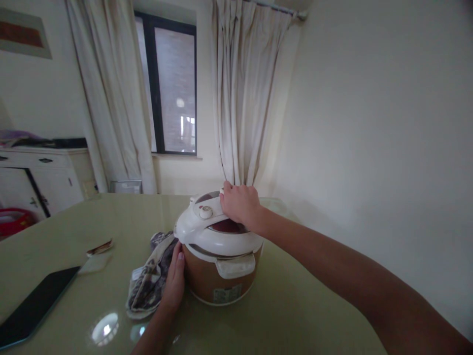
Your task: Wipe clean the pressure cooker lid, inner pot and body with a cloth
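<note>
A brown electric pressure cooker (218,278) with a white lid (207,231) stands on the glossy green table (288,305). My right hand (240,203) rests on top of the lid, fingers curled over its white handle bar. My left hand (174,283) lies flat against the cooker's left side, fingers stretched upward. A patterned dark-and-white cloth (150,278) is bunched on the table just left of that hand.
A dark tablet (35,305) lies at the table's front left, with a small paper packet (99,249) beyond it. A white cabinet (40,180) and a red tub (13,221) stand at far left. Curtains (244,93) and a window (170,84) are behind.
</note>
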Demonstrator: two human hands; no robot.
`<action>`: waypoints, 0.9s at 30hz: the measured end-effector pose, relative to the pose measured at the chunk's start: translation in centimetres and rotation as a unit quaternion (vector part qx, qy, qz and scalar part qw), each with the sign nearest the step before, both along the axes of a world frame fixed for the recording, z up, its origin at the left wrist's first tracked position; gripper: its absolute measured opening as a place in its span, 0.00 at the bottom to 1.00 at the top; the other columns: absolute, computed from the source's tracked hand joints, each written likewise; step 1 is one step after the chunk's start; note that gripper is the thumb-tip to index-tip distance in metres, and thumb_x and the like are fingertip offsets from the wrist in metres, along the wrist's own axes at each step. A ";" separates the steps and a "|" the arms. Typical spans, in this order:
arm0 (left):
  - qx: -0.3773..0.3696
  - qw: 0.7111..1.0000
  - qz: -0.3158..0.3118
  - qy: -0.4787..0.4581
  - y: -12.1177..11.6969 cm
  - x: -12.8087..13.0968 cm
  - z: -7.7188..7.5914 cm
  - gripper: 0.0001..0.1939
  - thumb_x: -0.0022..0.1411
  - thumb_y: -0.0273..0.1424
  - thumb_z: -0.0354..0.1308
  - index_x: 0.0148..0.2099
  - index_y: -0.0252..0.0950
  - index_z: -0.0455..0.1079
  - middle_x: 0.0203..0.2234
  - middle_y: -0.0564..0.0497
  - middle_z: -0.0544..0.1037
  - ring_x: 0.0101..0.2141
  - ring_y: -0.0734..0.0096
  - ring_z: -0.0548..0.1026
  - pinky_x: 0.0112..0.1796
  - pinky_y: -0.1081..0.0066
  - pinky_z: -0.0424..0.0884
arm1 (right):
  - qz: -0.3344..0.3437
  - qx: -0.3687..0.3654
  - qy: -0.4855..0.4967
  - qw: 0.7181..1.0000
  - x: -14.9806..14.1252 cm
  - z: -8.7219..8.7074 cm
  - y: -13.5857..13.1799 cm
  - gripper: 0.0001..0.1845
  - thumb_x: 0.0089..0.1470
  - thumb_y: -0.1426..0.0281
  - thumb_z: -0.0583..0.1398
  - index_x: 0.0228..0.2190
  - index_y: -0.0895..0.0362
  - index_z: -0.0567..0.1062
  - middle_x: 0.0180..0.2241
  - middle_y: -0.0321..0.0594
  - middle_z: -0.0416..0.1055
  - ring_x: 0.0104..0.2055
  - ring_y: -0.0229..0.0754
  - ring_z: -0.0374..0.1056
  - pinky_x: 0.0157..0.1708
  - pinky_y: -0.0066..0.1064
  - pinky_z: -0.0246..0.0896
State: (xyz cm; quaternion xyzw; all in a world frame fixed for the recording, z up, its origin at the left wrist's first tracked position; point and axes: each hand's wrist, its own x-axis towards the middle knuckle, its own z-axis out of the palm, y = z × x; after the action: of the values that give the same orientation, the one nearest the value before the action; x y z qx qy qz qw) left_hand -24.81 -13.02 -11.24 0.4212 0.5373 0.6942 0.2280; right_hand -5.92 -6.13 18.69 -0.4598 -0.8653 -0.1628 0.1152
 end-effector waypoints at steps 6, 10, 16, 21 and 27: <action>-0.002 1.000 0.013 0.006 0.1 -0.1 0.0 0.36 0.75 0.57 0.47 0.74 0.42 0.63 0.75 0.44 0.64 0.76 0.53 0.55 0.76 0.50 0.44 | 0.058 0.026 -0.052 0.997 1.2 -0.1 1.0 0.26 0.76 0.56 0.46 0.57 0.60 0.71 0.46 0.61 0.83 0.53 0.62 0.79 0.48 0.48 0.72; 0.019 1.000 -0.006 -0.003 0.2 0.0 0.1 0.36 0.74 0.57 0.48 0.74 0.44 0.63 0.74 0.45 0.65 0.76 0.55 0.56 0.76 0.53 0.45 | 0.082 0.037 -0.089 0.992 1.5 -0.1 1.8 0.27 0.77 0.55 0.45 0.59 0.60 0.70 0.47 0.60 0.82 0.53 0.59 0.80 0.48 0.45 0.72; 0.012 1.000 -0.006 -0.021 -0.2 0.4 0.7 0.38 0.73 0.58 0.50 0.73 0.41 0.65 0.74 0.43 0.65 0.76 0.54 0.56 0.76 0.54 0.44 | 0.078 0.065 -0.089 0.991 1.2 -0.4 1.7 0.25 0.77 0.54 0.44 0.57 0.55 0.71 0.43 0.53 0.83 0.50 0.59 0.81 0.43 0.43 0.73; 0.021 0.999 -0.006 -0.025 -0.2 0.5 0.8 0.37 0.73 0.59 0.50 0.72 0.42 0.66 0.74 0.44 0.66 0.76 0.56 0.55 0.76 0.56 0.44 | 0.029 0.061 -0.046 0.997 0.5 -0.9 0.5 0.24 0.77 0.56 0.46 0.57 0.57 0.70 0.42 0.55 0.84 0.49 0.57 0.81 0.44 0.43 0.72; 0.014 1.000 0.001 -0.027 -0.1 0.4 0.6 0.38 0.73 0.59 0.50 0.73 0.41 0.65 0.74 0.43 0.65 0.76 0.55 0.55 0.76 0.55 0.42 | 0.040 0.056 -0.054 0.996 0.5 -0.8 0.6 0.23 0.77 0.58 0.46 0.57 0.59 0.71 0.43 0.56 0.83 0.50 0.58 0.81 0.45 0.43 0.72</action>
State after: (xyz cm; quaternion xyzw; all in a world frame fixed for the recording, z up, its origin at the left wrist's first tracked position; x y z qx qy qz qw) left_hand -24.37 -13.09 -10.59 0.4047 0.5217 0.7131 0.2356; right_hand -5.47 -5.58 17.94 -0.4084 -0.8774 -0.2307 0.1005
